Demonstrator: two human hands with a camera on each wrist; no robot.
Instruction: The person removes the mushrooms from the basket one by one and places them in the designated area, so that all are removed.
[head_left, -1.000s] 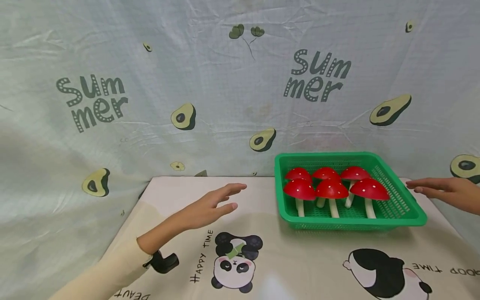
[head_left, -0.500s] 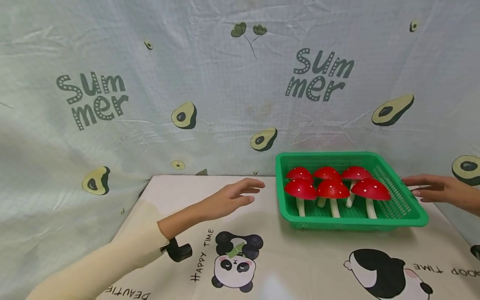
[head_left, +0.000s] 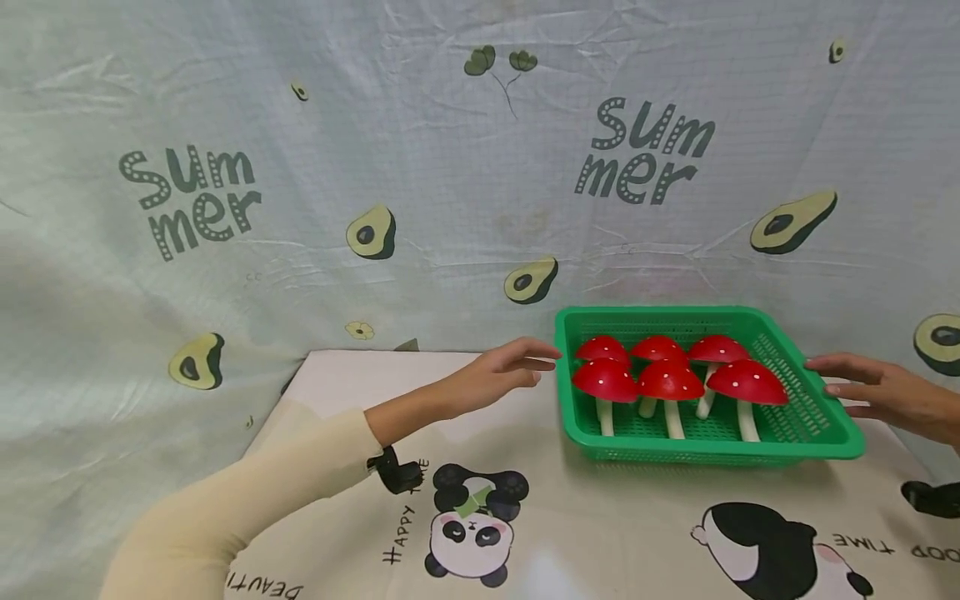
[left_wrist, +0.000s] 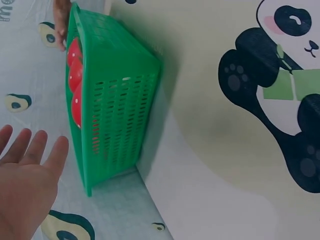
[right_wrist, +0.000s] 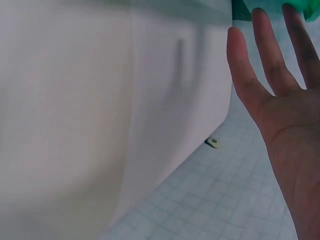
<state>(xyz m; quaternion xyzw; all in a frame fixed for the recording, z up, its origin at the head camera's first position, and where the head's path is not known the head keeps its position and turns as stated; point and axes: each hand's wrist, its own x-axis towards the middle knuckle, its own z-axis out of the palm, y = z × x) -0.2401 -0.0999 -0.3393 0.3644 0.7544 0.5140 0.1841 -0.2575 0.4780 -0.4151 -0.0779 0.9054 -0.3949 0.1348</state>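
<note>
A green plastic basket [head_left: 712,452] stands on the table, holding several toy mushrooms [head_left: 670,381] with white-dotted red caps and white stems, upright in two rows. My left hand [head_left: 491,379] reaches to the basket's left side, its fingers extended, fingertips at the rim. In the left wrist view, that hand [left_wrist: 27,185] has spread fingers and an empty palm, with a gap to the basket wall [left_wrist: 117,110]. On the opposite side, my right hand [head_left: 888,392] has its fingertips at the right rim; whether they touch is unclear. The right wrist view shows its fingers [right_wrist: 270,55] straight and apart.
A cream tablecloth [head_left: 600,533] with panda prints covers the table. Behind it hangs a pale curtain [head_left: 435,167] printed with avocados. Black wrist mounts sit on both wrists, the left one [head_left: 397,471] over a cream sleeve [head_left: 262,492].
My left hand has moved right and slightly up toward the basket's left rim. The right hand has come in to the right rim. Basket and mushrooms stay in place on the table.
</note>
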